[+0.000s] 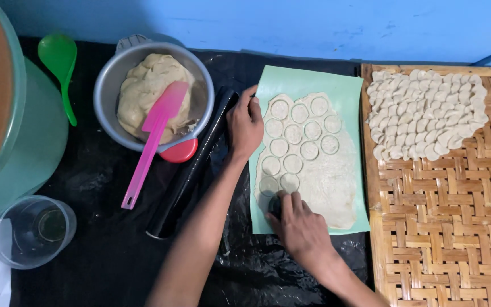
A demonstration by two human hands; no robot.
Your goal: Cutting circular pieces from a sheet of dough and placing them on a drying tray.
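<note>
A thin sheet of pale dough [328, 182] lies on a light green mat [348, 91], with several round discs cut into its left part. My right hand [298, 224] presses a small dark round cutter [274, 204] into the dough's lower left corner; the cutter is mostly hidden under my fingers. My left hand [245, 124] rests flat on the mat's left edge, its fingers touching the dough's upper left. A black rolling pin [191, 167] lies just left of that hand.
A woven bamboo tray [444, 216] at the right carries a pile of folded dumplings [427, 113]. A metal bowl [109, 85] of filling holds a pink spatula [152, 142]. There are also a green spoon [59, 59], a teal tub [35, 142] and a clear plastic cup [32, 230] at the left.
</note>
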